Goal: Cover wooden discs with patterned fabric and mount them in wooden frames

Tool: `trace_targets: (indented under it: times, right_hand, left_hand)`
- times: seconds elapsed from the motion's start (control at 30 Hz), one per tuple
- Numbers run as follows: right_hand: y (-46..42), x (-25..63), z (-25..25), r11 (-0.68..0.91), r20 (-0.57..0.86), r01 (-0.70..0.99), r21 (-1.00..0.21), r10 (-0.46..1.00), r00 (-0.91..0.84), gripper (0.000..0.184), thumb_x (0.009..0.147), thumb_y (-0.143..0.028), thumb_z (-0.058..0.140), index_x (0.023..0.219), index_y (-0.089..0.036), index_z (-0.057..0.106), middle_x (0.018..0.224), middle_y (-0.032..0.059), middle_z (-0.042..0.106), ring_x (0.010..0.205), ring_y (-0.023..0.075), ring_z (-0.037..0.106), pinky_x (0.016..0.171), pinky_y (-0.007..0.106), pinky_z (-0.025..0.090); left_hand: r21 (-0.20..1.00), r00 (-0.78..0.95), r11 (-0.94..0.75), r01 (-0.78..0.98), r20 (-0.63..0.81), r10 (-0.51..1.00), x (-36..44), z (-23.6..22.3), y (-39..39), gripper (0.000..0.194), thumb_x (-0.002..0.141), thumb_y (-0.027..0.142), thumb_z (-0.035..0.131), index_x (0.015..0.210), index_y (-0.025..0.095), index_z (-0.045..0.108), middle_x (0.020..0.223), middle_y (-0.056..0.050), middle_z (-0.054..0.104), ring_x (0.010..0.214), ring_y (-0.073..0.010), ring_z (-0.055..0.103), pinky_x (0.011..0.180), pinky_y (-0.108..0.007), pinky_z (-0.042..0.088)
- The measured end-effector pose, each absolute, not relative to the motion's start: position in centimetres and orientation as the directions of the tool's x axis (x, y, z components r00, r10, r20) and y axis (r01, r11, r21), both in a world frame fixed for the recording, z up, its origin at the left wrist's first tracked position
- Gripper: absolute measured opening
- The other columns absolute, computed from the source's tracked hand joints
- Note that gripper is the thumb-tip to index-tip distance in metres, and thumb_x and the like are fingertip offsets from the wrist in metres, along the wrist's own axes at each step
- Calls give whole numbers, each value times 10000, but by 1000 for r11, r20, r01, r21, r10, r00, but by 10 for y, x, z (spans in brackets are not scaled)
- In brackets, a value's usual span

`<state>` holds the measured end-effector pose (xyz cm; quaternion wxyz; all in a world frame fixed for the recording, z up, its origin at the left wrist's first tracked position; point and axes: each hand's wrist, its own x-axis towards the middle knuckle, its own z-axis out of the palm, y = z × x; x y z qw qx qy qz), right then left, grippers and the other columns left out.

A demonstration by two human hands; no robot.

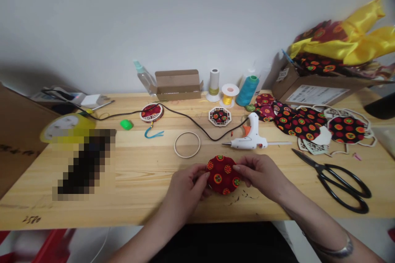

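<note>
Between my two hands is a round dark-red fabric disc (222, 174) with orange and green flower motifs. My left hand (193, 185) pinches its left edge, thumb on top. At the right edge, my right hand (257, 172) grips it between thumb and fingers. What lies under the disc is hidden. Just beyond it on the table are a thin pale wooden ring (187, 145) and a white glue gun (251, 135) with an orange trigger and a glue stick in its back. Large black-handled scissors (335, 181) rest to the right of my right hand.
A black cord (188, 120) crosses the wooden table (138, 189). Behind stand a teal thread cone (247, 90), a yellow ribbon spool (229, 94) and an open cardboard box (178, 86). Patterned fabric pieces (299, 122) lie right, below a fabric-filled carton (317, 88). A tasselled round ornament (151, 112) lies left.
</note>
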<state>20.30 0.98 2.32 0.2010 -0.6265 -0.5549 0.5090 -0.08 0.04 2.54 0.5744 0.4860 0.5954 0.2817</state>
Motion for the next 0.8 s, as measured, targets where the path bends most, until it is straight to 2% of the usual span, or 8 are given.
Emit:
trace_targets:
  times: [0.13, 0.2, 0.27, 0.33, 0.4, 0.47, 0.53, 0.8]
  right_hand:
    - [11, 202, 19, -272, -399, 526, -806, 906, -143, 248, 825, -334, 535, 681, -167, 648, 485, -18, 554, 444, 97, 465, 461, 230, 356]
    - [9, 204, 20, -239, -376, 559, -794, 915, -143, 247, 831, -345, 529, 737, -176, 683, 539, 0, 610, 478, 119, 515, 479, 246, 391]
    - [6, 207, 23, -160, -284, 653, -740, 955, -88, 253, 835, -356, 534, 859, -175, 709, 653, 33, 685, 556, 160, 591, 526, 281, 446]
    - [1, 212, 25, -32, -84, 771, -636, 996, -28, 275, 852, -346, 525, 958, -164, 703, 777, 68, 726, 651, 203, 647, 584, 327, 494]
    - [-4, 215, 26, 150, 160, 827, -542, 984, -74, 257, 877, -300, 509, 987, -156, 691, 873, 89, 733, 762, 225, 669, 668, 361, 528]
    - [-9, 215, 25, 366, 351, 801, -474, 913, -209, 226, 892, -240, 508, 1010, -154, 681, 969, 92, 724, 904, 229, 648, 798, 387, 528]
    - [-13, 211, 21, 517, 439, 750, -413, 834, -334, 236, 885, -187, 530, 1079, -150, 660, 1070, 87, 705, 1016, 233, 595, 890, 410, 503]
    - [-22, 204, -5, 580, 316, 750, -319, 811, -492, 385, 901, -143, 516, 1281, -200, 541, 1343, 22, 568, 1276, 278, 387, 948, 467, 431]
  left_hand:
    - [848, 207, 251, 467, -380, 901, -3, 22, 2, 281, 847, 321, 518, 1012, 178, 695, 579, -7, 685, 475, -161, 623, 474, -249, 488]
    - [769, 214, 122, 627, -321, 922, -6, 23, 2, 312, 861, 329, 508, 1061, 162, 681, 588, -13, 687, 510, -182, 635, 525, -287, 500]
    - [626, 204, -29, 780, -210, 956, -11, 24, 1, 355, 853, 331, 543, 1117, 122, 658, 617, -35, 698, 562, -218, 651, 581, -343, 510]
    - [479, 204, -164, 862, -33, 978, -17, 23, 0, 370, 853, 326, 564, 1133, 97, 645, 664, -60, 713, 595, -243, 652, 600, -385, 515]
    - [395, 270, -331, 857, 202, 941, -20, 21, 0, 326, 871, 312, 559, 1106, 108, 655, 792, -93, 738, 700, -256, 654, 657, -408, 529]
    - [341, 377, -513, 788, 392, 839, -21, 18, 2, 282, 879, 274, 566, 1100, 124, 659, 999, -109, 735, 889, -266, 614, 783, -414, 524]
    - [330, 454, -619, 713, 456, 766, -18, 14, 4, 285, 875, 226, 580, 1136, 132, 646, 1161, -92, 694, 1025, -273, 531, 885, -412, 488]
    - [390, 569, -686, 614, 383, 727, -3, 1, 3, 353, 866, 200, 605, 1211, 127, 603, 1263, -58, 650, 1016, -268, 507, 940, -459, 403]
